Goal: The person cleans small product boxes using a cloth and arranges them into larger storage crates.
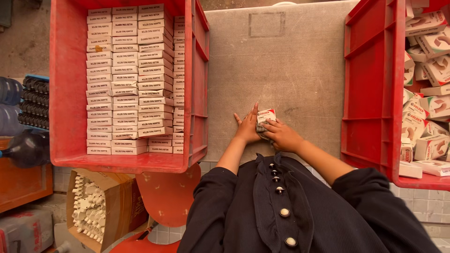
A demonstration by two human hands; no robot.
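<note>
Both my hands meet on a small white and red carton (265,115) at the near edge of the grey table (281,61). My left hand (247,127) lies flat beside it, fingers spread, touching its left side. My right hand (280,134) is closed on the carton's near end, where something grey shows under the fingers. Dark sleeves cover both forearms.
A red crate (70,93) on the left is packed with neat rows of white cartons (131,75). A second red crate (375,93) on the right holds loose white and red cartons (431,107). Below left stand a cardboard box of white parts (93,206) and a red stool (168,197).
</note>
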